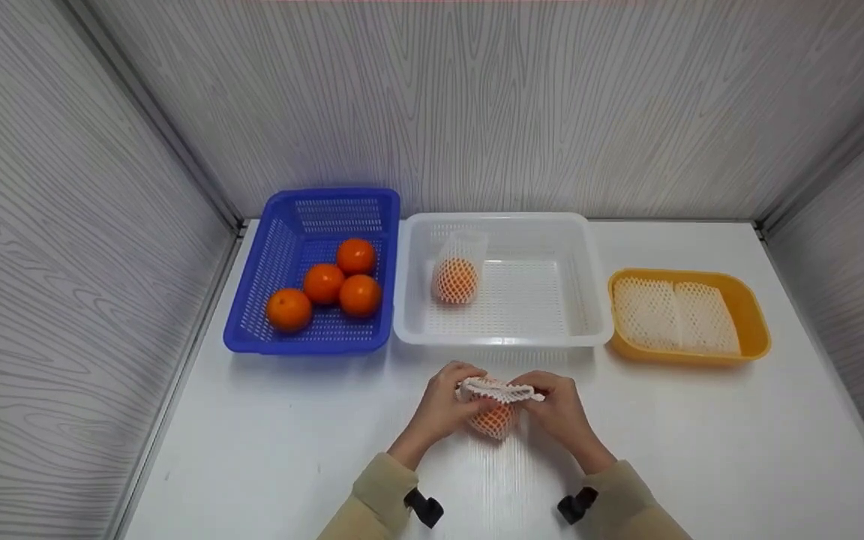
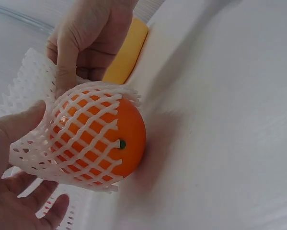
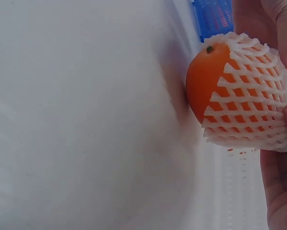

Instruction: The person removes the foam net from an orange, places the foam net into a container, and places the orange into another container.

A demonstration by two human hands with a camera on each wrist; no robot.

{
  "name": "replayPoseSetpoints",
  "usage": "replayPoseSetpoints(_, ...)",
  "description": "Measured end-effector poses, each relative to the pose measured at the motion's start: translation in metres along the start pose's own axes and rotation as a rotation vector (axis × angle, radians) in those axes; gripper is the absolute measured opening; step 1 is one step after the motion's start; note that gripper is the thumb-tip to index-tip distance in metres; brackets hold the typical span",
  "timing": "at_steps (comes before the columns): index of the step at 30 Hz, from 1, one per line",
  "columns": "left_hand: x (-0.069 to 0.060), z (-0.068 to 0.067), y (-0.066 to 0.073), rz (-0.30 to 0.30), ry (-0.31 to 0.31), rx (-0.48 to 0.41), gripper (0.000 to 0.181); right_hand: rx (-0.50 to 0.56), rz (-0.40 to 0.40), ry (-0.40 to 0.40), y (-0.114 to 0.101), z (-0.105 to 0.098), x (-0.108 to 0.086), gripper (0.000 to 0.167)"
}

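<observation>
A white foam fruit net (image 1: 486, 386) surrounds most of an orange (image 1: 493, 424) in front of the white basket. The left hand (image 1: 439, 405) grips the net's left side between thumb and fingers, while the right hand (image 1: 561, 411) pinches its opposite edge. In the left wrist view, one end of the orange (image 2: 136, 139), with its green stem spot, pokes out of the net (image 2: 83, 127). The right wrist view shows this same bare end beside the net's cut edge (image 3: 248, 91). Loose netting stands above the fruit near the fingers.
Several bare oranges (image 1: 325, 284) lie in a blue basket (image 1: 312, 347) at the left. The white basket (image 1: 507, 339) holds one netted orange (image 1: 456, 281). Flat foam nets (image 1: 676, 315) lie in a yellow tub (image 1: 753, 330) at the right. Walls enclose the table's back and sides.
</observation>
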State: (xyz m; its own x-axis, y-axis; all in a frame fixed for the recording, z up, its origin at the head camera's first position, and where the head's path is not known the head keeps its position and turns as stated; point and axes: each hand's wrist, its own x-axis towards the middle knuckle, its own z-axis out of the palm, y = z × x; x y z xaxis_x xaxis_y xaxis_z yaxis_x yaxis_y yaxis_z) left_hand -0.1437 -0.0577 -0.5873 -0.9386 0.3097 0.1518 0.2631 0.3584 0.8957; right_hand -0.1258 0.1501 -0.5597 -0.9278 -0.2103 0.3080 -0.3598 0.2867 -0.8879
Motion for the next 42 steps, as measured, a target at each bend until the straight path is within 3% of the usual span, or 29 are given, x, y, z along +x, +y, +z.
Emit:
replayPoseSetpoints(5,0.001,0.000,-0.001,0.031,-0.011,0.045,0.021,0.010,0.013,-0.043,0.002,-0.002,0.000,0.017)
replayPoseSetpoints(11,0.001,0.000,0.001,0.114,0.016,0.070,0.019,-0.033,0.051,-0.148,0.004,-0.005,0.001,0.041)
replayPoseSetpoints(14,0.001,0.001,0.001,0.137,0.028,0.070,0.022,-0.044,0.030,-0.181,0.003,-0.006,0.001,0.039)
replayPoseSetpoints(20,0.001,0.003,0.001,0.115,0.072,-0.001,0.026,0.015,0.029,-0.136,0.002,-0.003,0.002,0.012)
replayPoseSetpoints(23,0.000,0.001,0.000,0.072,0.060,-0.005,0.020,0.023,0.045,-0.084,0.002,-0.001,0.002,0.013)
replayPoseSetpoints(26,-0.001,-0.002,-0.002,0.020,0.031,-0.008,0.025,0.026,0.050,-0.035,0.001,0.001,0.002,0.020)
replayPoseSetpoints(29,-0.001,-0.004,-0.003,-0.007,0.020,-0.017,0.026,0.041,0.064,-0.028,0.001,0.001,0.002,0.024)
replayPoseSetpoints(34,0.000,-0.003,-0.004,0.036,0.044,-0.021,0.012,0.014,0.083,-0.091,0.006,-0.001,0.000,0.037)
replayPoseSetpoints(37,0.001,0.000,-0.004,0.078,0.054,-0.016,0.008,-0.007,0.100,-0.111,0.023,0.001,-0.002,0.041)
replayPoseSetpoints(42,0.000,0.001,-0.003,0.085,0.059,-0.011,0.010,-0.022,0.133,-0.082,0.011,0.001,0.001,0.034)
